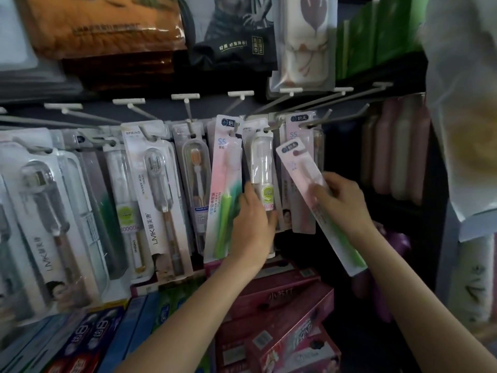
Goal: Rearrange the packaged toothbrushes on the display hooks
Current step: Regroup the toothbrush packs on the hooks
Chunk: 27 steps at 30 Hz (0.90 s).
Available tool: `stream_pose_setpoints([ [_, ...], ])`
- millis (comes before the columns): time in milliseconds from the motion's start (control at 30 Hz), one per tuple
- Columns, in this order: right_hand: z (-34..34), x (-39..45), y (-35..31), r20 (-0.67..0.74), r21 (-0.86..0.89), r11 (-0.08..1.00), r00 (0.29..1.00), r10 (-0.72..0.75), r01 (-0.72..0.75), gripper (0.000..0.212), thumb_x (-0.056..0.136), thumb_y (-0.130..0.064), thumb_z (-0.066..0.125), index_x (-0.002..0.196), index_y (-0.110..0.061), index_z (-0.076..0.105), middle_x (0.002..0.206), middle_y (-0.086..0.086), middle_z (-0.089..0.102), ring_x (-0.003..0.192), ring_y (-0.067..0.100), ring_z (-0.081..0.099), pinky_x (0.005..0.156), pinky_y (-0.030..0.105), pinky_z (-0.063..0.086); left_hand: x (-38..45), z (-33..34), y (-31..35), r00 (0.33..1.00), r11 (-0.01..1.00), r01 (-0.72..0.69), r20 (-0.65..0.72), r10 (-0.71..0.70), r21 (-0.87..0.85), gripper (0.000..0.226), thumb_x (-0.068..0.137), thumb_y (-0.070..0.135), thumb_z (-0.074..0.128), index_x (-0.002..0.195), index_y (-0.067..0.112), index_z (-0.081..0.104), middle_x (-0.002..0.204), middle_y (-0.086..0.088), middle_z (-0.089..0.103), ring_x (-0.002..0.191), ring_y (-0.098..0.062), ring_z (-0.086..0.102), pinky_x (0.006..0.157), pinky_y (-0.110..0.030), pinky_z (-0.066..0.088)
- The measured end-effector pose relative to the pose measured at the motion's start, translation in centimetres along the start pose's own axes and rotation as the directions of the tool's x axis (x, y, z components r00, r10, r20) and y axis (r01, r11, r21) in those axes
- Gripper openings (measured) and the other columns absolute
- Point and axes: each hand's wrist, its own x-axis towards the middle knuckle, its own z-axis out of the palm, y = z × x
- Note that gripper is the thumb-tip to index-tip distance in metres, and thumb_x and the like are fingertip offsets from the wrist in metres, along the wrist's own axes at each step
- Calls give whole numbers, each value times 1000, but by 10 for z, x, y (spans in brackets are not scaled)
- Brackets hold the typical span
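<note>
1. The right hand (pixel 343 200) has its grip clamped on a loose pink toothbrush pack (pixel 317 200), thumb across the front. The pack is off any hook, tilted with its hang-hole end toward 11 o'clock, probably so the hole can be aimed at a hook tip.
2. The left hand (pixel 252 214) curls its grip round the lower part of the hanging clear-tube pack (pixel 262 168), seemingly steadying it to clear a path.
3. The nearest hook (pixel 309 122) sits at 12 o'clock from the loose pack, already holding a matching pink pack (pixel 298 130); like likely joins like there.
4. Toothpaste boxes (pixel 279 300) are stacked below, at 6 o'clock.
</note>
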Motion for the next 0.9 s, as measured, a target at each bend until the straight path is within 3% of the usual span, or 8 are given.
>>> stream_pose_setpoints([
  [200, 8, 30, -21, -93, -42, 998, 994, -52, 49, 23, 93, -12, 46, 106, 0, 60, 88, 9, 59, 80, 20, 52, 60, 22, 32, -2, -4, -1, 999, 999, -27, 23, 27, 32, 70, 93, 20, 53, 146, 9, 9, 146, -9, 31, 107, -27, 56, 86, -35, 46],
  [333, 14, 32, -18, -139, 48, 998, 989, 53, -47, 13, 94, -13, 45, 94, -8, 57, 72, -1, 50, 62, 7, 44, 48, 4, 35, -4, -10, -1, 999, 998, -35, 24, 34, 59, 74, 94, 21, 51, 147, 10, 2, 152, -8, 21, 110, -24, 56, 87, -32, 45],
  [400, 18, 29, -12, -129, 36, 997, 989, 78, -74, 10, 93, -15, 47, 92, -8, 55, 73, -1, 48, 65, 13, 43, 50, 8, 35, -10, -10, -2, 995, 992, -93, 47, 90, 90, 76, 95, 20, 50, 147, 11, -5, 153, -9, 18, 107, -22, 56, 86, -28, 45],
  [467, 21, 23, -3, -105, -43, 996, 991, 78, -83, 18, 92, -15, 51, 104, -3, 57, 89, 10, 52, 80, 19, 45, 59, 17, 30, -22, -10, -5, 984, 979, -175, 65, 168, 107, 76, 95, 22, 47, 147, 12, -8, 152, -8, 19, 109, -20, 54, 90, -25, 43],
  [600, 24, 12, 17, -107, -132, 984, 989, 106, -120, 30, 91, -8, 49, 120, -2, 57, 118, 24, 47, 107, 35, 49, 94, 29, 35, -32, -10, -17, 965, 958, -260, 54, 255, 125, 70, 95, 20, 46, 148, 13, 2, 148, -4, 23, 130, -17, 34, 102, -17, 27],
  [767, 18, 27, 33, -160, -59, 982, 973, 168, -179, 36, 90, -6, 51, 125, 2, 51, 127, 24, 46, 114, 34, 49, 96, 26, 33, -17, -4, -6, 900, 889, -353, -152, 408, 292, 55, 82, 10, 57, 135, 6, 40, 132, -13, 43, 121, -25, 40, 101, -33, 35],
  [833, 14, 43, 41, -133, -41, 980, 973, 189, -196, 44, 91, -11, 53, 132, 0, 43, 134, 21, 45, 122, 32, 45, 100, 29, 32, -9, 2, 5, 850, 835, -431, -157, 503, 342, 52, 83, 10, 54, 134, 11, 42, 134, -13, 44, 121, -24, 36, 102, -37, 35],
  [900, 14, 58, 46, -58, 22, 973, 971, 230, -229, 54, 91, -16, 55, 139, -4, 34, 139, 17, 43, 128, 28, 42, 105, 31, 32, 6, 8, 13, 789, 736, -518, -90, 608, 436, 48, 87, 16, 45, 135, 18, 43, 141, -9, 40, 129, -25, 29, 108, -39, 24],
])
